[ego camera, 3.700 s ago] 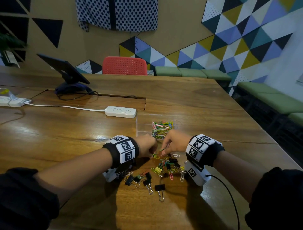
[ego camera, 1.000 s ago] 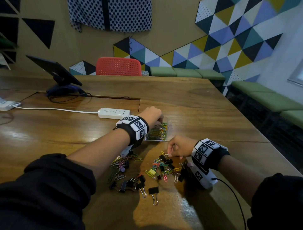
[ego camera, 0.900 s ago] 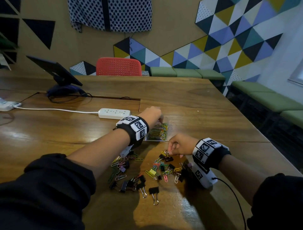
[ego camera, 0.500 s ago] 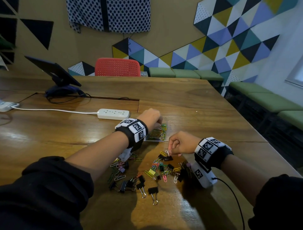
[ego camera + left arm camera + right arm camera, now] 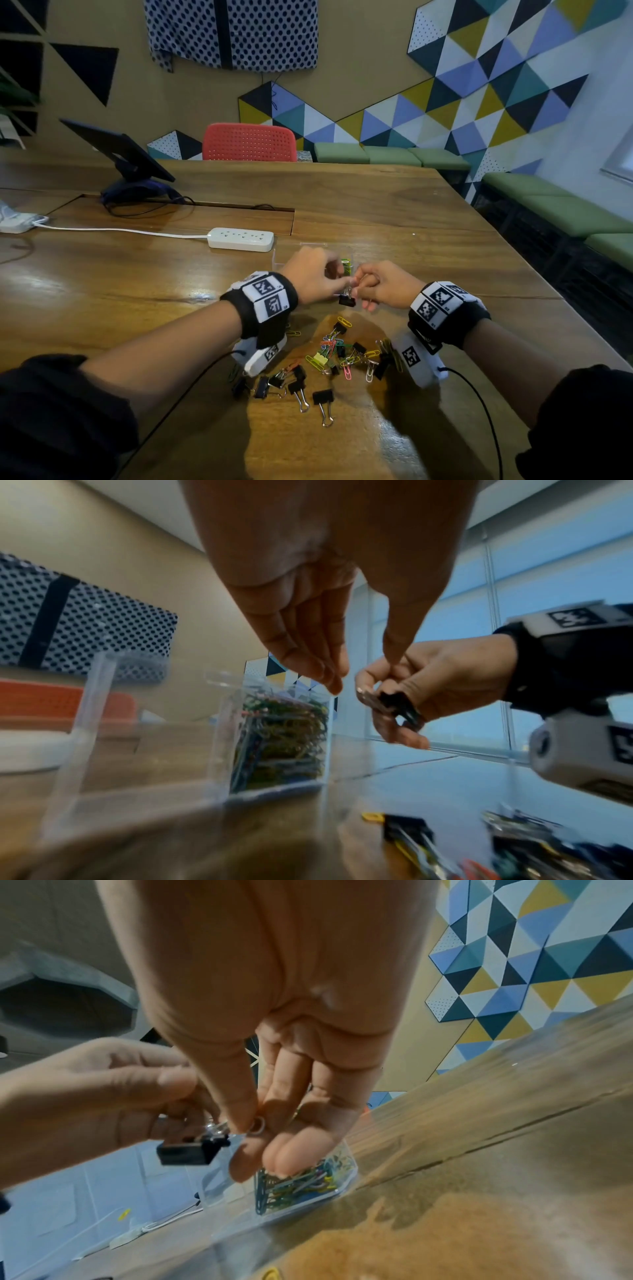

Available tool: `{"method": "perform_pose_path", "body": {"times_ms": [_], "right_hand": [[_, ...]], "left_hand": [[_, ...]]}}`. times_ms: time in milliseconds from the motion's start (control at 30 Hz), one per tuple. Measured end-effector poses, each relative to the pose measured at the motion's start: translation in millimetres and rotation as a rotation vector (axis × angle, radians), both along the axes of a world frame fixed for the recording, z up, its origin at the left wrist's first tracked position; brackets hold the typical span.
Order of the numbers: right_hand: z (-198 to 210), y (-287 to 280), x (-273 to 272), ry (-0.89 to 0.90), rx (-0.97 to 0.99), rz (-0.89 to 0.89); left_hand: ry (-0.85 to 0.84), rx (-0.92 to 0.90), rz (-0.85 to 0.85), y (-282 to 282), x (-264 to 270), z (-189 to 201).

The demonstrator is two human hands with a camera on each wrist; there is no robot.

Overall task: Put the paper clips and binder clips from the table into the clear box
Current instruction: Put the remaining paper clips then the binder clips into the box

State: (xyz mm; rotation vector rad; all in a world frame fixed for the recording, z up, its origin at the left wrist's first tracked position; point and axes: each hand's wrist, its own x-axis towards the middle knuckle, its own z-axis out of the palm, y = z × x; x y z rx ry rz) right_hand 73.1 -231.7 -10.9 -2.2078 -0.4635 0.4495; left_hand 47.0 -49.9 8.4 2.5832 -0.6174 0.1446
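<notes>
A black binder clip (image 5: 346, 300) hangs just above the table at the near side of the clear box (image 5: 284, 255). My right hand (image 5: 359, 291) pinches its silver wire handle (image 5: 257, 1125) between thumb and forefinger. My left hand (image 5: 342, 286) meets it from the left, its thumb and fingertips closed on the same binder clip (image 5: 186, 1150). The clear box (image 5: 147, 737) holds coloured paper clips (image 5: 281, 731) in its right compartment. A loose pile of paper clips and binder clips (image 5: 339, 353) lies on the wooden table below my wrists.
A white power strip (image 5: 240, 238) with its cord lies left of the box. Farther back there is a tablet on a stand (image 5: 116, 150) and a red chair (image 5: 249, 142). The table's edge (image 5: 548, 298) runs along the right, beside green benches (image 5: 548, 209).
My left hand came back from over the box to the right hand. My right hand lifted a black binder clip off the pile, and both hands now hold it.
</notes>
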Motion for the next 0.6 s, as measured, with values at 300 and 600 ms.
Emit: {"method": "perform_pose_path", "body": {"times_ms": [300,600], "right_hand": [[4,18,-9,-0.213,0.001,-0.075],[2,16,-8,-0.582,-0.149,-0.078]], "left_hand": [[0.282,-0.304,0.089,4,-5,-14],[0.497,-0.375,0.023,16,-6,-10]]}}
